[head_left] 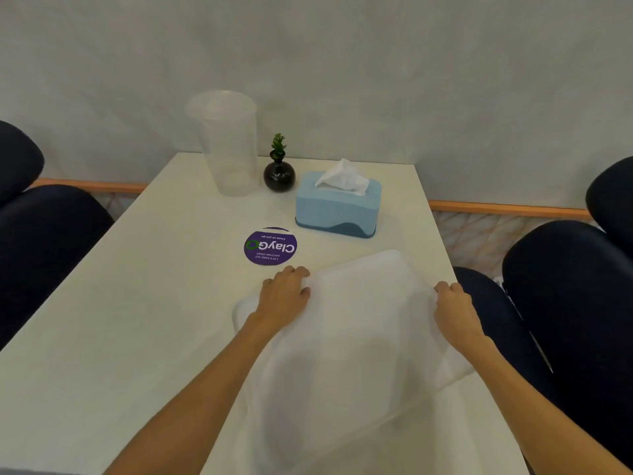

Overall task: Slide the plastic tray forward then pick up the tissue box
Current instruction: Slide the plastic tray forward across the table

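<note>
Translucent plastic tray (359,323) gripped by left hand (284,296) and right hand (454,310) on opposite rims for pushing toward tissue box (337,209).

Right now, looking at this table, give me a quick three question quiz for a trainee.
1. True or false: both hands grip the plastic tray.
2. What stands between the clear cup and the tissue box?
3. The purple sticker lies nearer which hand: A left, B right?

Key: 1 true, the left hand and right hand hold opposite edges. 2 the small plant vase. 3 A.
</note>
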`<state>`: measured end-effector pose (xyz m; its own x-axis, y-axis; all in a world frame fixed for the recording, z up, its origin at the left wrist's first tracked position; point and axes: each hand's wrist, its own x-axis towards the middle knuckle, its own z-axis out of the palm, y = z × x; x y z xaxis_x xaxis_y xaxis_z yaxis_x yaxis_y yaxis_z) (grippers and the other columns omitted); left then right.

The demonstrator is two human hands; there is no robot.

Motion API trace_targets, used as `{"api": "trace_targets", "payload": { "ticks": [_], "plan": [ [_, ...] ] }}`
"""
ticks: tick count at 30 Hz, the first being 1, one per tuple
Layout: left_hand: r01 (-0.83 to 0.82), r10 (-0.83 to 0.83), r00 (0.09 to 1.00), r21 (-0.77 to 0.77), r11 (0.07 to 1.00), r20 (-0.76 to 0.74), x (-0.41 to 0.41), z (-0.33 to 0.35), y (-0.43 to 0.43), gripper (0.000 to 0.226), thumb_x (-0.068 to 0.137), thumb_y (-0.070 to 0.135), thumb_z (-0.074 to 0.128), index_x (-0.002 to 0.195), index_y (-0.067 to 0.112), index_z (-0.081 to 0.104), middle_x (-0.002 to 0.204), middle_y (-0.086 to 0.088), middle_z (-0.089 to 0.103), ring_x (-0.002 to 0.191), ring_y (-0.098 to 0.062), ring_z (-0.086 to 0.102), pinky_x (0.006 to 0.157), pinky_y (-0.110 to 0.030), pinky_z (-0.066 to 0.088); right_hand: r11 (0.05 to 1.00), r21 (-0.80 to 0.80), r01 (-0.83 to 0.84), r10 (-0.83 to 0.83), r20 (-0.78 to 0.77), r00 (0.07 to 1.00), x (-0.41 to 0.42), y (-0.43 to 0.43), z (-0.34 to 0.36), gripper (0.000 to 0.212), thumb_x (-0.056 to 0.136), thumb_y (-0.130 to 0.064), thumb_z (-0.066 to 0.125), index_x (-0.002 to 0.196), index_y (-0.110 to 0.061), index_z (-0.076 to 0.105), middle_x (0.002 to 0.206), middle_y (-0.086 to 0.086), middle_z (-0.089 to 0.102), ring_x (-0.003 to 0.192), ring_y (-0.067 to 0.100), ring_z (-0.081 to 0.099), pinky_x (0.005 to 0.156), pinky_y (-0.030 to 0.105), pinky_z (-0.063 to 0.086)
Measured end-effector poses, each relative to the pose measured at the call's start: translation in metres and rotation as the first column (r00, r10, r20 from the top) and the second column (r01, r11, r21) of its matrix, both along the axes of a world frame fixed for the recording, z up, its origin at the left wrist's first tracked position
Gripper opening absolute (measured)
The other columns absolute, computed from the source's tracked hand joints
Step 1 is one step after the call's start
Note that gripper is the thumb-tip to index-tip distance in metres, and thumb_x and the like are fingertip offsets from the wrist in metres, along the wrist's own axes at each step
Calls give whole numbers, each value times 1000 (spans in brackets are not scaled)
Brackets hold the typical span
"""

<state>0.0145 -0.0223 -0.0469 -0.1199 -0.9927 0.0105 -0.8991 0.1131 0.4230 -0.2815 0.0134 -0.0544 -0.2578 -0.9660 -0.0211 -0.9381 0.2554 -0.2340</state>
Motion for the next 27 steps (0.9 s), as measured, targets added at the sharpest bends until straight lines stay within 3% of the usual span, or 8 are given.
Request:
{"api": "trace_targets", "payload": {
  "ticks": [2,4,8,11,15,18,22,27],
  "plan": [
    [-52,47,995,55,997,83,22,-18,52,41,90,23,54,130,18,49,135,-5,53,120,-27,53,102,-42,37,996,84,3,-1,-16,1000,8,33,-12,33,91,7,45,123,5,48,120,27,53,104,43,53,85,46,50],
    [-130,129,989,7,991,71,37,-27,70,46,88,22,56,133,16,46,141,-6,48,126,-27,48,105,-43,35,999,37,1,0,-27,1000,3,36,-14,33,91,6,45,123,5,47,120,28,53,103,44,53,85,47,49],
    [-350,355,930,59,935,-94,53,-21,91,57,86,16,58,138,7,37,142,-16,39,128,-35,40,103,-46,38,999,20,32,-31,-31,999,2,29,-9,34,92,2,45,126,4,45,122,29,52,105,44,53,88,47,49],
    [-422,452,855,165,892,-255,61,-24,110,47,87,5,54,131,0,40,127,-21,43,106,-32,48,90,-40,43,998,37,42,-41,-33,999,4,35,-11,35,93,3,44,127,4,43,124,29,51,106,45,51,89,48,48],
    [-419,450,852,168,892,-265,67,-30,102,34,90,-2,45,124,-4,48,119,-24,48,89,-22,41,85,-34,40,997,52,64,-63,-7,998,6,37,-8,36,93,3,43,128,4,42,124,30,49,108,46,50,89,49,47],
    [-402,429,867,153,903,-254,70,-35,77,30,90,-3,45,119,-5,52,116,-26,53,96,-32,49,87,-37,42,993,56,100,-103,40,994,4,39,-9,34,93,2,43,127,4,42,123,29,49,105,44,51,88,49,48],
    [-336,355,908,119,934,-225,70,-37,30,23,87,-6,46,107,-6,58,105,-25,60,97,-40,56,76,-33,39,982,59,179,-185,119,976,2,35,-8,31,93,0,45,123,6,44,122,28,48,100,43,54,85,49,50],
    [-235,249,953,99,967,-171,62,-28,-20,22,83,-10,43,99,-10,59,87,-20,50,96,-44,55,72,-34,35,967,79,241,-250,129,960,4,21,-5,32,92,1,46,123,6,42,126,28,46,107,43,51,89,50,48]
  ]
}}
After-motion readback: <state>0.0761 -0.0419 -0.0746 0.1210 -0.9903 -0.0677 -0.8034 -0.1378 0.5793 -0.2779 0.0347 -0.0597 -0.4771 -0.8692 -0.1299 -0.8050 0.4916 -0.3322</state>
